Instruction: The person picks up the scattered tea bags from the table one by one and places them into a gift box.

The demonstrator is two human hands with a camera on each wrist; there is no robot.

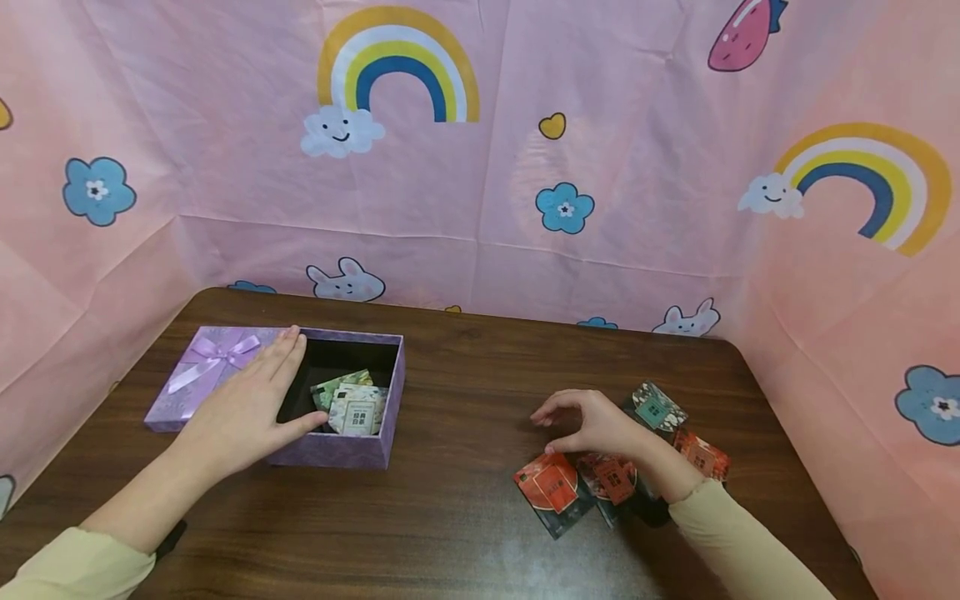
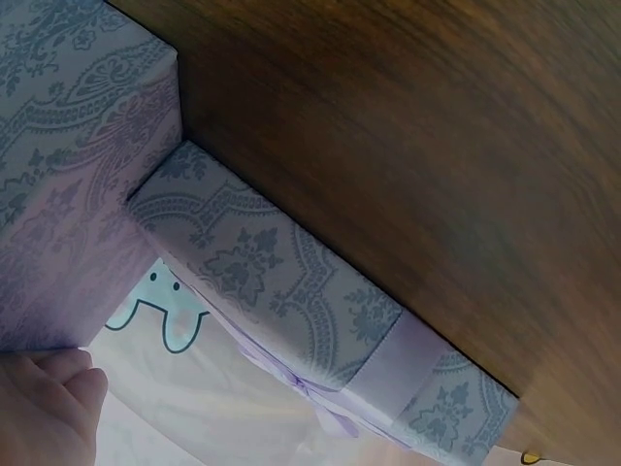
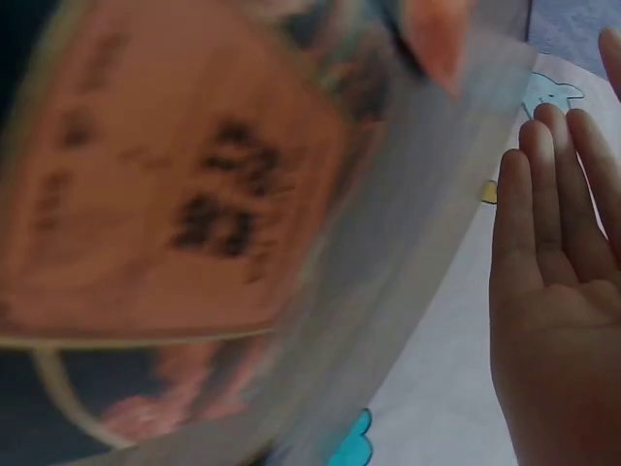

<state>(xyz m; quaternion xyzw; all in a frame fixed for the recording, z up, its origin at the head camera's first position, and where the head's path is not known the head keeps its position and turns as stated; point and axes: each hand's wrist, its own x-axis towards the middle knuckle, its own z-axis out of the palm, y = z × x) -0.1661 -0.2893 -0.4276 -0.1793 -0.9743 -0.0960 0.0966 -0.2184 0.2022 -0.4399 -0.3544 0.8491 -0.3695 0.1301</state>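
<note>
A purple patterned box [image 1: 333, 451] stands on the left side of the table, with a green packet [image 1: 330, 388] and a pale packet [image 1: 363, 409] inside. My left hand [image 1: 243, 412] lies across its left rim, fingers straight, thumb extended over the inside. Over the right half of the table, my right hand [image 1: 592, 421] holds nothing, its fingers loosely bent. Just below its fingertips lies an orange-red packet [image 1: 551, 485]. A darker red packet [image 1: 611, 478] lies beside that one, partly under the wrist. In the right wrist view a blurred orange packet [image 3: 184, 184] looms close.
The purple lid [image 1: 180, 387] with its ribbon bow sits left of the box. Beyond the right wrist lie a green-labelled packet [image 1: 655, 409] and another red packet [image 1: 703, 456]. A printed pink cloth [image 1: 487, 175] hangs around the back and sides of the brown table [image 1: 457, 508].
</note>
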